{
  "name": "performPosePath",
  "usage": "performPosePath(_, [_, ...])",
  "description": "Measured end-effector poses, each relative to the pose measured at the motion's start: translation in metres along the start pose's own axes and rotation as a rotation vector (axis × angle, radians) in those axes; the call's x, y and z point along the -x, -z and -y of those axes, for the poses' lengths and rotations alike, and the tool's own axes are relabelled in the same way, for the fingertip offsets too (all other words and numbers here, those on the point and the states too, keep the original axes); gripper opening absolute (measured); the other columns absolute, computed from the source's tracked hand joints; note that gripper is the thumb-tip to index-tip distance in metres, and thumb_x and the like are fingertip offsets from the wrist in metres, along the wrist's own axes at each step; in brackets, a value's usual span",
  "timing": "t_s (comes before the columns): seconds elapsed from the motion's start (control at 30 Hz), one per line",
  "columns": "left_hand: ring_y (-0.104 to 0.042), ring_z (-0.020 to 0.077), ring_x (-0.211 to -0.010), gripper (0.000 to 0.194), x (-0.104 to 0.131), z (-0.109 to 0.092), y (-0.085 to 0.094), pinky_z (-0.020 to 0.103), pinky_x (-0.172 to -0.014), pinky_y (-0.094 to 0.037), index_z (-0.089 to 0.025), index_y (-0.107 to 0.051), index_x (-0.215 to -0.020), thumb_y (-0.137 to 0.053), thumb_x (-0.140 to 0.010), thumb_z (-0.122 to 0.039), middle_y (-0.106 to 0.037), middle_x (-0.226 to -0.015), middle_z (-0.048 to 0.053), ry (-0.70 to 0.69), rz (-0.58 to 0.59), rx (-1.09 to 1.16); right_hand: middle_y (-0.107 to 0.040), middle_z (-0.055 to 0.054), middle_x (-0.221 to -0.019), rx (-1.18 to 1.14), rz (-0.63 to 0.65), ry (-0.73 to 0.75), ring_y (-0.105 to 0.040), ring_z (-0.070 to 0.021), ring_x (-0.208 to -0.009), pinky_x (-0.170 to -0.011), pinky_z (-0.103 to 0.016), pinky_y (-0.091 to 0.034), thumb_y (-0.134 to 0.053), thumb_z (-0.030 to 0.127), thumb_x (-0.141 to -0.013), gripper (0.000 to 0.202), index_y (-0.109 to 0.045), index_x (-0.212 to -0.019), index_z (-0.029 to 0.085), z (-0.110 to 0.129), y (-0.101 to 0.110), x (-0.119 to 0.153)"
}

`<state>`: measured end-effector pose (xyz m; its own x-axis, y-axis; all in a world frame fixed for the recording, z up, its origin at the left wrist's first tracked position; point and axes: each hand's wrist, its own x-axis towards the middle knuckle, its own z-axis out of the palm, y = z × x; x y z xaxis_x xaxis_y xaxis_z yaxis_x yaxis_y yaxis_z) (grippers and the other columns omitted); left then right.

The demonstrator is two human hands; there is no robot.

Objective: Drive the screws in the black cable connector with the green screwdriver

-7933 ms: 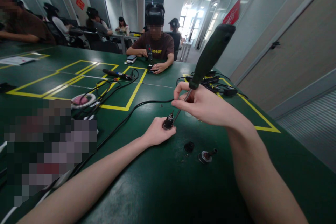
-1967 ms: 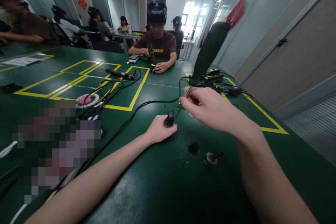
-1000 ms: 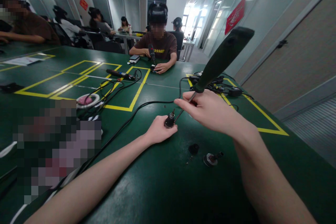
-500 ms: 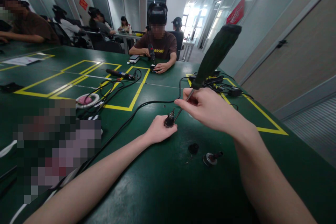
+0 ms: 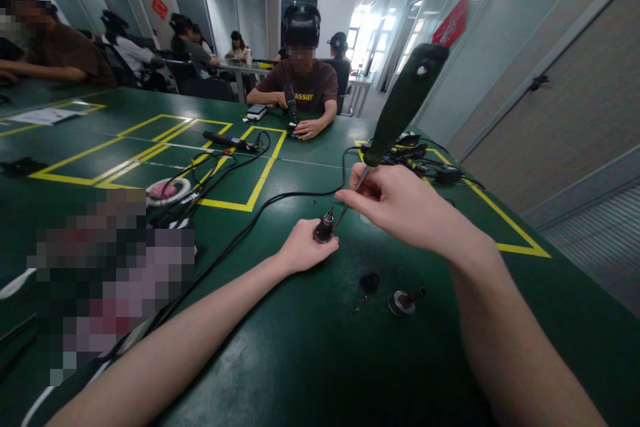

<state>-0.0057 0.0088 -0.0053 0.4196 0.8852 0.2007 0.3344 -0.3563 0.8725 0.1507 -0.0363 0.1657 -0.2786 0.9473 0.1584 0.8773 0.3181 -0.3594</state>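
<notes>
A stemmed metal piece (image 5: 401, 303) and a black cap (image 5: 370, 282) are lying on the bench (image 5: 270, 360), nearer than the black fitting (image 5: 324, 228) and right of it. The left hand (image 5: 305, 248) is gripping that fitting, fingers closed around its base. Right of the fitting, the right hand (image 5: 400, 199) is pinching a screwdriver (image 5: 407, 107) by its shaft, tip pointing down beside the fitting.

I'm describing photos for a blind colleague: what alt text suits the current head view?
A person's left hand grips a black part at a green table while the right hand holds a green screwdriver by its shaft, slanting toward that part. A black piece and metal-rimmed piece lie nearby; a co-worker sits opposite.
</notes>
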Motion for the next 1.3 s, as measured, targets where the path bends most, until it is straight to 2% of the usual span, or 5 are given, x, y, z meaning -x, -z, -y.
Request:
performPosePath(0.43, [-0.052,0.0139,-0.063,0.017,0.0005,-0.0014,0.0007,0.027,-0.064,-0.04,-0.018,-0.059,-0.067,-0.064,-0.078,-0.03,-0.058,-0.063,-0.002,0.0,-0.003,0.01,-0.058,0.001,-0.061,-0.063,-0.056,0.05,-0.05,-0.0127,-0.059,-0.06,-0.03,-0.031,-0.072,0.032,-0.094,0.033,-0.057,-0.067,0.019,-0.0003,0.0027,0.0017])
performPosePath(0.63, [-0.052,0.0136,-0.062,0.017,0.0005,-0.0004,0.0005,0.027,-0.063,-0.041,-0.018,-0.059,-0.066,-0.065,-0.078,-0.029,-0.057,-0.062,-0.003,-0.002,-0.012,0.014,-0.063,0.0,-0.064,-0.133,-0.045,0.071,-0.054,-0.0132,-0.06,-0.061,-0.029,-0.036,-0.072,0.03,-0.092,0.025,-0.064,-0.073,0.017,-0.0006,0.0045,0.0038])
performPosePath(0.97, [-0.05,0.0133,-0.062,0.018,0.0006,-0.0028,0.0014,0.028,-0.063,-0.039,-0.019,-0.057,-0.066,-0.063,-0.078,-0.03,-0.054,-0.062,-0.003,0.012,0.004,0.019,-0.066,-0.001,-0.066,-0.15,-0.034,0.064,-0.058,-0.0139,-0.063,-0.063,-0.029,-0.039,-0.074,0.029,-0.092,0.025,-0.067,-0.072,0.016,-0.0003,0.0057,0.0042])
performPosePath(1.3, [-0.049,0.013,-0.061,0.017,0.0001,-0.0002,0.0007,0.027,-0.062,-0.039,-0.019,-0.058,-0.067,-0.064,-0.078,-0.03,-0.054,-0.062,-0.003,0.002,0.004,0.029,-0.071,-0.003,-0.076,-0.208,-0.022,0.092,-0.063,-0.0158,-0.069,-0.067,-0.03,-0.043,-0.07,0.026,-0.094,0.014,-0.073,-0.085,0.014,-0.0041,0.0048,0.0044])
